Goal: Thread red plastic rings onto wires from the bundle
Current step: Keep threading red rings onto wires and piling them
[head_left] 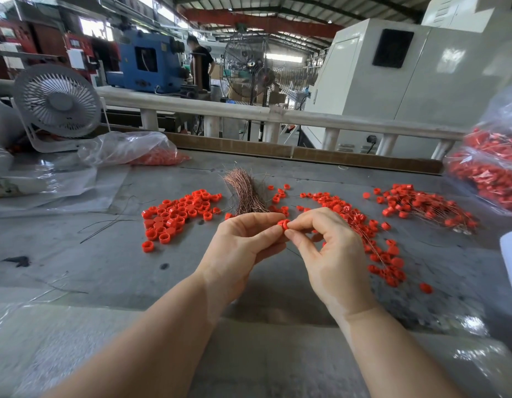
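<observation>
Red plastic ring (283, 224) pinched between left hand (243, 242) and right hand (326, 248)
Copper wire bundle (246, 193) lies just beyond, long axis pointing away, nearer the left

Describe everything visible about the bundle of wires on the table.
The bundle of wires is a sheaf of thin, coppery-pink strands that look metallic. It lies on the grey table, just beyond the hands, between two scatterings of loose red rings. Its near end is gathered tight and dense; toward the far end the strands fan out and a few stray ones curl away. Its nearest tip is hidden behind the left hand, so whether the hand touches it cannot be told.
</observation>
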Demonstrator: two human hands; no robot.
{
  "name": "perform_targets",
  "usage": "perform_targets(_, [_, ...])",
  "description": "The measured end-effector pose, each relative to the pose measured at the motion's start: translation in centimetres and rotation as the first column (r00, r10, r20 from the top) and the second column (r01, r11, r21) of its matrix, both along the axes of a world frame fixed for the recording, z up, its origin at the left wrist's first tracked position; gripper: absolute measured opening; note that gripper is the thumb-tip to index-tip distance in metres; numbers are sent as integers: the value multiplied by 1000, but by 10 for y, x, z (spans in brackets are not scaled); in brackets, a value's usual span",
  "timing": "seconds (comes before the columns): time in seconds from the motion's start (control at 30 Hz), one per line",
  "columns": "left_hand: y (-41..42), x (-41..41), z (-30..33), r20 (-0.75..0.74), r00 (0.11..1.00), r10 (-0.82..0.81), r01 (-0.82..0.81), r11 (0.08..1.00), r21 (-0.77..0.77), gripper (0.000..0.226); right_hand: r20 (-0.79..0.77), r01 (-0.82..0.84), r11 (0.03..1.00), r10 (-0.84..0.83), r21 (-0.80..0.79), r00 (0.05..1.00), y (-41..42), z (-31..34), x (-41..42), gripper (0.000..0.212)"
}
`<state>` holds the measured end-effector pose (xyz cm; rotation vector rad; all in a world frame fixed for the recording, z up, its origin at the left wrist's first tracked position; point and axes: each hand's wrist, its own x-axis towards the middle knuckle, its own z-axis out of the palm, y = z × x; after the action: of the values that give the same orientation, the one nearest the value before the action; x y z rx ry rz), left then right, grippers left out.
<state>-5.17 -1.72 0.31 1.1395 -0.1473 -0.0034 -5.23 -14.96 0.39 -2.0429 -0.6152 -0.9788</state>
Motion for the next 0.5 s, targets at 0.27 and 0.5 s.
perform_targets(0.27, [1,0,0,16,1000,9,-9,1000,14,16,-12,-6,1000,6,-8,1000,1,0,0,7])
perform_targets(0.5, [1,0,0,8,1000,-4,4,1000,26,16,-4,-2,1000,2,-12,1000,-1,0,0,8])
